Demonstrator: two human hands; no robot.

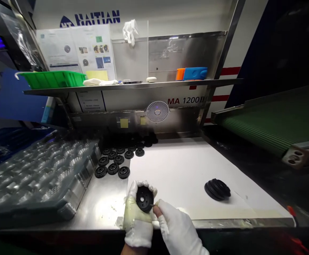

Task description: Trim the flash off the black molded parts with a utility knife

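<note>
In my gloved left hand [139, 219] rests a round black plastic part [144, 199] with a hole in its middle, its face tilted toward me. The left fingers wrap around its rim. My right hand [177, 225], in a white glove with a bare fingertip showing, is pinched at the part's lower right edge. A thin dark tip shows between those fingers, too small to name. Several black ringed discs [113, 169] lie on the metal table to the left. A stack of similar black parts [217, 189] leans on the white sheet [170, 170] at the right.
Stacked clear plastic trays [72, 187] stand at the left. A green conveyor belt [263, 131] runs along the right. Above the table, a shelf [133, 86] holds a green bin [55, 79] and a blue-orange object [194, 73]. A small fan [157, 112] is below it.
</note>
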